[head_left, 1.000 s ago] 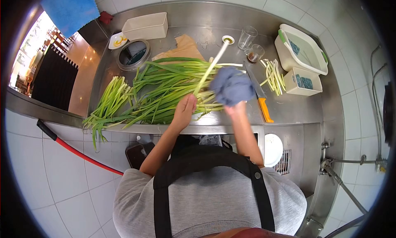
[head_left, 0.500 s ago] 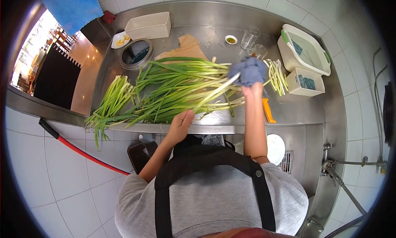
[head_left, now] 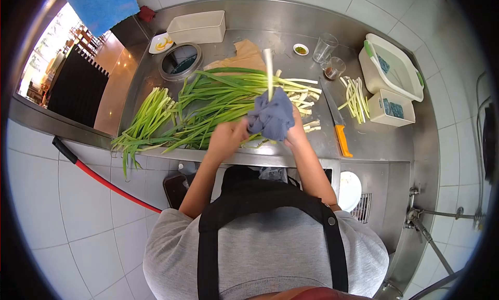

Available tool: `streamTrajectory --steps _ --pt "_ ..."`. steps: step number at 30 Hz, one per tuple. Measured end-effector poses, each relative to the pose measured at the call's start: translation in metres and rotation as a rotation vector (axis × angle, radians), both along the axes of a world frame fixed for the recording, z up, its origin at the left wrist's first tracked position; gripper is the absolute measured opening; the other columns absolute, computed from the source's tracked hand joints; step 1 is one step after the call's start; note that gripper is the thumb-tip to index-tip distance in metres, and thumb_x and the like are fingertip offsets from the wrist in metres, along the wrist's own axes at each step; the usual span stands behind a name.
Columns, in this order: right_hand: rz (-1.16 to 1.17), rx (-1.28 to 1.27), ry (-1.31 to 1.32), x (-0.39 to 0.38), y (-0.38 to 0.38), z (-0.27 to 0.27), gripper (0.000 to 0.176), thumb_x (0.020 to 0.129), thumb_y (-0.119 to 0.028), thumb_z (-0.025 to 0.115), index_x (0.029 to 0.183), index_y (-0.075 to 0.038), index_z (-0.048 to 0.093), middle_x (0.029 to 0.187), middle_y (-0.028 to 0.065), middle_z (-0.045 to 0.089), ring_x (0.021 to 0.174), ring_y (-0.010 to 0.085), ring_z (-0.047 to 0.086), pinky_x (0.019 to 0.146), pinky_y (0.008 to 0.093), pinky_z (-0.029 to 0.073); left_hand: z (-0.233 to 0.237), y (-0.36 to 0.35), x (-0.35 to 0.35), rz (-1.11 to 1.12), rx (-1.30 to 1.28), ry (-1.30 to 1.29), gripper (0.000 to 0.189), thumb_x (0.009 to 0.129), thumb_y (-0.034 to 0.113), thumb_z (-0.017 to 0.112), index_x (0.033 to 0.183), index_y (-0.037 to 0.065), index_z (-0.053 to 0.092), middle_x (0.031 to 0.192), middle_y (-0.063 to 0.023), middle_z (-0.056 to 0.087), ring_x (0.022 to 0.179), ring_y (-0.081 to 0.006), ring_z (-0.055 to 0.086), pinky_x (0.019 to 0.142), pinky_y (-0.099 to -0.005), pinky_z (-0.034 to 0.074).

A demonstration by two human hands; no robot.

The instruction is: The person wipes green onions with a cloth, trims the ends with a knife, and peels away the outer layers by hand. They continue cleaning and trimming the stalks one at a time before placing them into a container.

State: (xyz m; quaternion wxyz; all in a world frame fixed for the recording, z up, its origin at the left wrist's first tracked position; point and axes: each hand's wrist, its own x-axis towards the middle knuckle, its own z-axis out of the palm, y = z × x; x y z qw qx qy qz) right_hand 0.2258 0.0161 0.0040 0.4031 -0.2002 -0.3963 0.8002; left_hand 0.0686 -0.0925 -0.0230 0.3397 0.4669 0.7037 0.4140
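A blue-grey cloth (head_left: 272, 115) is bunched in my right hand (head_left: 296, 132), wrapped around a green onion. The white end of this green onion (head_left: 268, 74) sticks up above the cloth. Closed at the cloth's left edge, my left hand (head_left: 228, 139) grips the same stalk, whose lower part is mostly hidden. Beneath and behind my hands lies a wide pile of green onions (head_left: 218, 100), green tops to the left and white ends to the right. Cut white pieces (head_left: 355, 100) form a small heap on the right.
A knife with an orange handle (head_left: 342, 140) lies on the steel counter (head_left: 364, 144). Glasses (head_left: 325, 48) and a sauce dish (head_left: 300, 49) stand behind. White tubs (head_left: 392, 66) line the right end; a white bin (head_left: 196, 27) and round steel-rimmed opening (head_left: 181, 62) are back left.
My right hand and the cloth have moved left and nearer to me, close to my left hand. The stalk has swung from slanting to nearly upright. The knife shows more fully.
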Motion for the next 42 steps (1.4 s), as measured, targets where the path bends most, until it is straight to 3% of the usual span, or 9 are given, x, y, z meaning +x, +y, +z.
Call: streamTrajectory --steps 3,10,15,18,21,27,31,37,42 --pt "0.094 0.235 -0.243 0.002 0.002 -0.002 0.027 0.081 -0.004 0.064 0.107 0.0 0.058 0.09 0.0038 0.064 0.078 0.0102 0.061 0.073 0.0245 0.05 0.047 0.016 0.004 0.186 0.418 0.008 0.024 0.094 0.02 0.049 0.098 0.0 0.063 0.056 -0.0008 0.049 0.047 -0.01 0.043 0.047 -0.0257 0.035" --pt "0.129 0.674 -0.518 0.004 -0.018 0.001 0.035 0.084 -0.015 0.067 0.114 0.001 0.056 0.098 0.0129 0.064 0.09 0.0167 0.06 0.081 0.0304 0.047 0.06 0.024 -0.028 0.127 0.453 -0.533 0.022 0.096 0.018 0.044 0.1 -0.001 0.055 0.057 0.0039 0.04 0.047 -0.0047 0.035 0.042 -0.0202 0.025" --pt "0.132 0.688 -0.555 0.023 -0.007 -0.026 0.035 0.084 -0.014 0.066 0.114 0.001 0.056 0.098 0.0124 0.065 0.092 0.0163 0.06 0.082 0.029 0.047 0.106 -0.012 -0.126 0.796 1.155 -0.429 0.026 0.097 0.026 0.045 0.107 0.002 0.05 0.072 -0.0038 0.052 0.063 -0.0131 0.05 0.062 -0.026 0.043" --pt "-0.091 0.339 -0.45 0.011 0.006 -0.041 0.041 0.083 -0.019 0.068 0.116 0.002 0.055 0.101 0.0125 0.064 0.095 0.0182 0.059 0.086 0.0307 0.046 0.13 -0.011 -0.125 0.718 1.205 -0.348 0.026 0.098 0.027 0.043 0.108 0.004 0.05 0.072 -0.0049 0.053 0.065 -0.0152 0.051 0.067 -0.028 0.045" --pt "-0.028 0.626 -0.643 0.0 0.011 -0.021 0.052 0.081 -0.024 0.072 0.121 0.002 0.051 0.116 0.0133 0.057 0.107 0.0165 0.053 0.085 0.0309 0.047 0.096 0.001 -0.137 0.3 0.847 -0.296 0.027 0.097 0.026 0.044 0.109 0.004 0.053 0.074 -0.0051 0.06 0.063 -0.0193 0.058 0.059 -0.0311 0.048" --pt "-0.213 0.691 -0.85 0.032 0.051 -0.076 0.053 0.078 -0.035 0.072 0.117 -0.002 0.056 0.111 0.0145 0.058 0.101 0.0229 0.056 0.088 0.0334 0.045 -0.013 0.048 -0.109 0.163 -0.136 0.42 0.04 0.067 0.04 0.078 0.074 0.003 0.064 0.066 -0.0135 0.062 0.06 -0.0264 0.06 0.061 -0.0358 0.049" --pt "-0.269 0.551 -0.879 0.083 0.072 -0.081 0.042 0.083 -0.029 0.068 0.115 -0.005 0.058 0.106 0.0087 0.062 0.094 0.0174 0.057 0.085 0.0303 0.046 -0.08 0.047 -0.115 0.065 -0.241 0.446 0.028 0.066 0.031 0.078 0.077 0.007 0.068 0.071 -0.0165 0.065 0.067 -0.0299 0.064 0.065 -0.0368 0.05" --pt "-0.45 0.389 -0.905 0.166 0.085 -0.097 0.041 0.086 -0.025 0.066 0.117 -0.001 0.057 0.107 0.0092 0.061 0.098 0.0167 0.056 0.088 0.0295 0.044 0.024 -0.011 -0.159 0.406 0.031 0.444 0.015 0.072 0.02 0.072 0.081 0.008 0.071 0.069 -0.0125 0.066 0.062 -0.0228 0.064 0.061 -0.0359 0.05" --pt "-0.635 0.504 -1.103 0.227 0.096 -0.123 0.042 0.085 -0.027 0.066 0.116 0.001 0.056 0.11 0.013 0.06 0.098 0.0211 0.057 0.088 0.0331 0.045 0.019 -0.061 -0.274 0.665 -0.14 0.613 0.022 0.072 0.025 0.074 0.086 0.008 0.07 0.079 -0.016 0.067 0.078 -0.0323 0.065 0.073 -0.0409 0.05"
